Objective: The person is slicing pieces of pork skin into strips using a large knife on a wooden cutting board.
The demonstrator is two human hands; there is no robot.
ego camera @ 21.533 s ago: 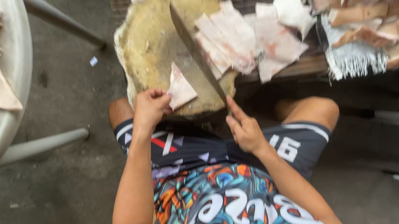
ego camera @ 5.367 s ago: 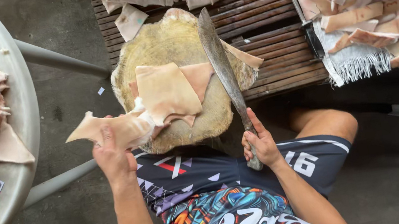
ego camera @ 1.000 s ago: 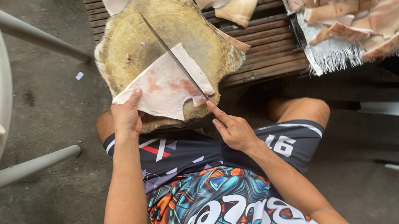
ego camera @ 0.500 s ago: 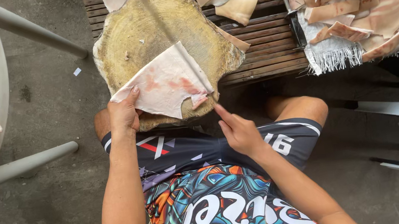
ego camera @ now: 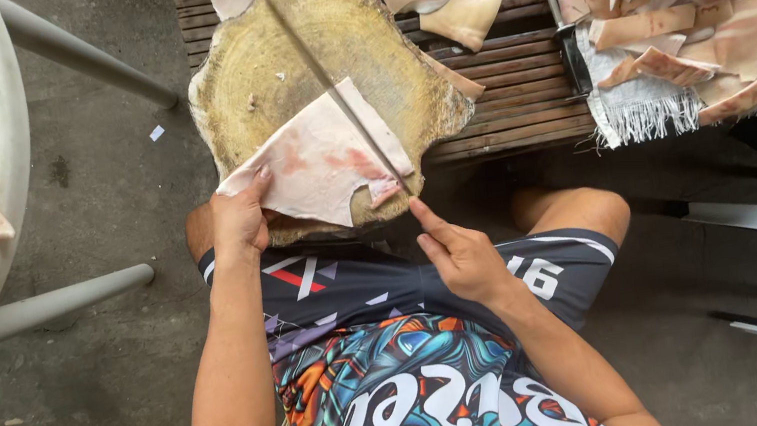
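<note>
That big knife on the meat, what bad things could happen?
The left hand pins the pale sheet of pork skin on the wooden chopping block, close to the long knife in the right hand; a slip could cut fingers. The skin overhangs the block's near edge above the person's lap, so it might slide off.

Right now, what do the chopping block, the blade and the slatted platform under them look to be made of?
Chopping block: seemingly a wood log slice, irregular outline, pale surface scored and worn rough. Blade, held by the right hand: looks like metal, long, thin, dull grey. Slatted platform: dark brown wooden slats with gaps, matte. The left hand pins a pale pink slab, apparently raw pork skin.
</note>
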